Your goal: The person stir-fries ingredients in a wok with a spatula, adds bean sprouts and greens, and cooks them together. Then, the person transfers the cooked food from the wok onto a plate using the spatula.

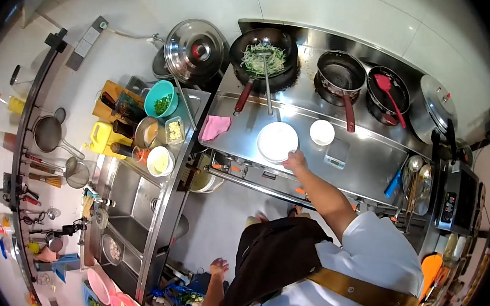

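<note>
My right hand (296, 160) is closed on the near rim of a round white plate (278, 141), which rests on the steel counter in front of the stove. Low beside my body hangs my left hand (219, 266), its fingers apart and nothing in it. Behind the plate, a wok (240, 44) holds noodle-like strands with green pieces (272, 65). A metal spatula (268, 95) lies in the wok, its handle reaching toward the plate. To the plate's right are a white bowl (322, 132) and a small digital scale (335, 155).
A saucepan (339, 66) and a frying pan (394, 96) with a red spatula (383, 82) sit on the stove. A pink cloth (215, 127) lies at the counter's left. Further left, a teal bowl (160, 90) of chopped greens stands near the sink (138, 203).
</note>
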### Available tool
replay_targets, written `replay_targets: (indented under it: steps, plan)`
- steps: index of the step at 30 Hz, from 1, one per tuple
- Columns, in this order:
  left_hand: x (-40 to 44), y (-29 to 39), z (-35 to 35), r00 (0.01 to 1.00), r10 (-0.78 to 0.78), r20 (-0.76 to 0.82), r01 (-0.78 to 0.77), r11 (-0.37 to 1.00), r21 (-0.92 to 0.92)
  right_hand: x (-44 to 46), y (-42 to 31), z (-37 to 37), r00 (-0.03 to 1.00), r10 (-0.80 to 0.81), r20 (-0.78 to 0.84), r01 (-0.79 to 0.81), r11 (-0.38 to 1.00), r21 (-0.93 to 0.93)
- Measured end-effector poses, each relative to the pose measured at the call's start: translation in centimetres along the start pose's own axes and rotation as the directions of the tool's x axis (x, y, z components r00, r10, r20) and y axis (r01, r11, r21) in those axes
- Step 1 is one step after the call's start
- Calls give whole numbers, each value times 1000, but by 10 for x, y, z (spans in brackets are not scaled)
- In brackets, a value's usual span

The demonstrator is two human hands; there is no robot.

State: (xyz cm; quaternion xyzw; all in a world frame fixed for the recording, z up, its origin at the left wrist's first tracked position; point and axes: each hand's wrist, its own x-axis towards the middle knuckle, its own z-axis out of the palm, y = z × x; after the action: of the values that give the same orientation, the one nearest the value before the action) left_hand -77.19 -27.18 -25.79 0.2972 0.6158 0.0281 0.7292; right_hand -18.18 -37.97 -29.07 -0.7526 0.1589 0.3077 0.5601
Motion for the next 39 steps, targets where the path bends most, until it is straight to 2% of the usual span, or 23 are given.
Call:
replay_targets:
  steps: [1, 3, 4, 5, 6, 7, 8, 9, 11, 12, 13, 14, 15, 17, 20, 21, 23, 25, 30, 33, 34, 37, 39]
  plan:
    - [1, 3, 30, 981, 97, -165, -75, 987, 139, 26, 13, 3, 999, 19, 36, -16, 998, -68]
    - [38, 30, 58, 979, 205, -3, -200, 955, 217, 76, 43, 4, 999, -13, 49, 24, 973, -231]
    - [53, 52, 76, 958, 279, 66, -285, 904, 318, 5, -37, -16, 992, 121, 45, -97, 928, -361]
    - [66, 77, 98, 933, 348, 94, -352, 828, 436, 19, -39, -12, 983, -159, -90, 100, 881, -462]
    - [78, 109, 119, 898, 412, 154, -426, 728, 538, 43, -27, -10, 880, -435, -188, 257, 771, -582]
    - [94, 140, 140, 855, 470, 220, -510, 679, 528, 62, -24, -10, 695, -680, -234, 357, 608, -709]
    - [105, 176, 165, 814, 500, 296, -577, 629, 522, 48, -65, -10, 868, -480, -125, 423, 847, -321]
    - [125, 211, 187, 788, 477, 390, -616, 583, 530, 27, -112, -10, 971, -241, -5, 240, 967, 84]
    - [143, 284, 244, 687, 506, 521, -726, 494, 478, 23, -172, 17, 952, -279, 122, 257, 951, 170]
    - [152, 316, 274, 625, 512, 590, -773, 511, 376, 23, -192, 38, 943, -314, 112, 305, 948, 91]
    - [145, 350, 308, 699, 428, 573, -693, 603, 395, 25, -210, 51, 932, -345, 111, 348, 938, -3]
    - [162, 368, 339, 595, 508, 622, -766, 594, 247, 38, -219, 58, 935, -283, 213, 311, 943, -114]
    - [162, 393, 370, 624, 437, 648, -717, 649, 253, 42, -235, 71, 911, -388, 140, 411, 830, -377]
    - [180, 424, 426, 644, 332, 689, -618, 757, 212, 74, -238, 72, 742, -667, 62, 436, 410, -801]
    - [178, 458, 493, 589, 107, 801, -506, 822, 262, 28, -311, 22, 757, -646, 97, 361, 289, -887]
    - [170, 464, 507, 573, 44, 818, -462, 842, 278, -7, -357, 11, 837, -530, 134, 282, 210, -936]
    - [165, 459, 527, 614, -39, 789, -328, 896, 300, -62, -427, -6, 857, -450, 250, 306, 56, -950]
    - [179, 455, 533, 581, -85, 809, -363, 863, 352, -83, -475, -14, 858, -381, 343, 334, -93, -938]
    - [179, 465, 524, 605, -35, 796, -481, 780, 400, -61, -519, -3, 922, -64, 382, 371, -135, -919]
    - [190, 470, 521, 635, -10, 773, -527, 726, 442, -38, -503, 23, 966, -87, 246, 256, 148, -955]
    - [192, 475, 521, 636, 6, 772, -538, 720, 438, -13, -500, 14, 937, -112, 330, 341, 96, -935]
    - [201, 474, 519, 646, 12, 763, -546, 706, 451, -41, -552, 7, 977, 21, 211, 201, 237, -951]
    - [203, 476, 519, 649, -8, 761, -544, 694, 471, -47, -577, 4, 956, 76, 283, 273, 117, -955]
